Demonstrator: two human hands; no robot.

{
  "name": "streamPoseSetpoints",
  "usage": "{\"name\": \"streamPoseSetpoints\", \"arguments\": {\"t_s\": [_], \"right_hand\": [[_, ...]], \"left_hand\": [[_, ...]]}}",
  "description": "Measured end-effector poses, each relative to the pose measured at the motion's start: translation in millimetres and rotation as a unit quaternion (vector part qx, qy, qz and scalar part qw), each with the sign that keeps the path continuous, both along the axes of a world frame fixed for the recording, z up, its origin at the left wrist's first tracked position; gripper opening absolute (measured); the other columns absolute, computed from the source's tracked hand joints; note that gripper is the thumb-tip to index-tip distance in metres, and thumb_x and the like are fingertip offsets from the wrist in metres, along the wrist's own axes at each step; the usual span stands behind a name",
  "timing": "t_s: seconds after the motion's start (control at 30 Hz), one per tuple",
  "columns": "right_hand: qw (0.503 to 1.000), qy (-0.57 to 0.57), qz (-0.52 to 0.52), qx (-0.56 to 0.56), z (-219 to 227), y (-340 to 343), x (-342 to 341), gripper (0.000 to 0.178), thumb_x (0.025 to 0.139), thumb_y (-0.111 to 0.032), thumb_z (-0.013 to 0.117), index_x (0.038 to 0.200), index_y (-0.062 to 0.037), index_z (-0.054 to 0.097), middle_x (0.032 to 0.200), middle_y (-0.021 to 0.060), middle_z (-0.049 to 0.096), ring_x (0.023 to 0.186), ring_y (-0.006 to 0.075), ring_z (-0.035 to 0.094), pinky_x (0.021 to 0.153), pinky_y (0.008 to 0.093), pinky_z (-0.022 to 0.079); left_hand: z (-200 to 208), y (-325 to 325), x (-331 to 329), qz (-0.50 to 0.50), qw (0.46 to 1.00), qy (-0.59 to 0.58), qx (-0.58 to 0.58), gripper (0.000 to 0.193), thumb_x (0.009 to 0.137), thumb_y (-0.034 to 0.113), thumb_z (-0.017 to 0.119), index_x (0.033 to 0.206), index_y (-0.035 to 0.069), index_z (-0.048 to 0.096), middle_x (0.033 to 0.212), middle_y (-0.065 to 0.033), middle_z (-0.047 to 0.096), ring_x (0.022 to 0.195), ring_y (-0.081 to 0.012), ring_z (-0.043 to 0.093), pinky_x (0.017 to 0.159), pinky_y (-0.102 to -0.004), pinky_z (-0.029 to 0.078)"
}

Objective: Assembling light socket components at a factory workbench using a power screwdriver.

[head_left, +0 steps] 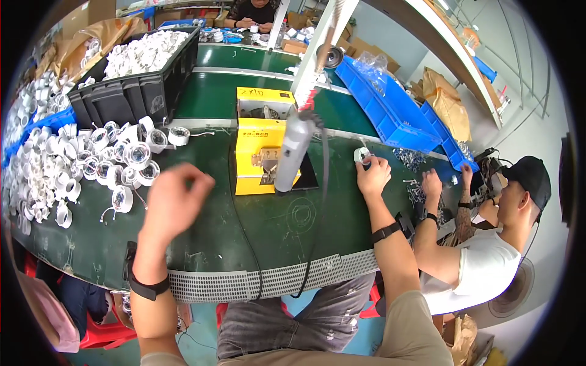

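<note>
My right hand (373, 177) pinches a small white ring-shaped housing (361, 155) with a shiny round centre, above the green table on the right. My left hand (177, 200) hovers over the table's left part, its fingers bent and smeared by motion, so whether it holds anything does not show. Beside it lies a pile of similar white round housings (135, 155), some with short wires. Between my hands stands a yellow fixture (250, 165) with a metal block. A grey cylindrical powered driver (294, 152) hangs upright in front of it.
A black crate (131, 91) heaped with white parts stands at the back left. Blue bins (390, 116) line the back right. A co-worker (488, 256) sits at right, hands over small metal parts (417, 195). Another person (253, 15) works across the table. Black cables cross the front edge.
</note>
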State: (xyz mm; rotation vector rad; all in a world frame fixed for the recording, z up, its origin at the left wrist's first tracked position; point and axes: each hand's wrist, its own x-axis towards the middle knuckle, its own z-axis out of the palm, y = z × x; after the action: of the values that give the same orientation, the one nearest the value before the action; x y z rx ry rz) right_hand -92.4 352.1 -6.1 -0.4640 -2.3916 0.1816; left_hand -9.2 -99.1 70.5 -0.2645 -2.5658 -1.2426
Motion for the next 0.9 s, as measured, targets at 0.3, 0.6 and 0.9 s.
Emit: {"name": "streamPoseSetpoints", "arguments": {"t_s": [0.3,0.6,0.9], "right_hand": [[0.916,0.057,0.393,-0.060,30,-108,82,0.019,0.072,-0.002,0.072,0.087,-0.0041,0.061,0.116,0.0135,0.053,0.113,0.0305,0.049,0.095,0.0403,0.041],[0.847,-0.028,0.476,-0.237,14,-102,113,0.024,0.089,-0.002,0.062,0.110,-0.0006,0.051,0.121,0.0106,0.050,0.113,0.0223,0.051,0.097,0.0336,0.040],[0.766,0.007,0.584,-0.270,-8,-141,110,0.037,0.094,-0.022,0.062,0.119,0.0004,0.048,0.126,0.0123,0.051,0.119,0.0240,0.049,0.102,0.0346,0.037]], "left_hand": [[-47,72,24,-0.302,0.853,-0.304,0.297,0.050,0.096,0.036,0.057,0.132,0.004,0.049,0.109,-0.0071,0.061,0.091,-0.0134,0.062,0.074,-0.0289,0.054],[-62,142,-22,-0.491,0.692,-0.339,0.406,0.047,0.100,0.042,0.040,0.119,0.002,0.056,0.116,-0.0116,0.064,0.100,-0.0284,0.063,0.089,-0.0445,0.052],[-74,117,-31,-0.459,0.676,-0.424,0.390,0.044,0.098,0.042,0.048,0.117,0.003,0.056,0.109,-0.0078,0.064,0.096,-0.0202,0.061,0.087,-0.0364,0.052]]}}
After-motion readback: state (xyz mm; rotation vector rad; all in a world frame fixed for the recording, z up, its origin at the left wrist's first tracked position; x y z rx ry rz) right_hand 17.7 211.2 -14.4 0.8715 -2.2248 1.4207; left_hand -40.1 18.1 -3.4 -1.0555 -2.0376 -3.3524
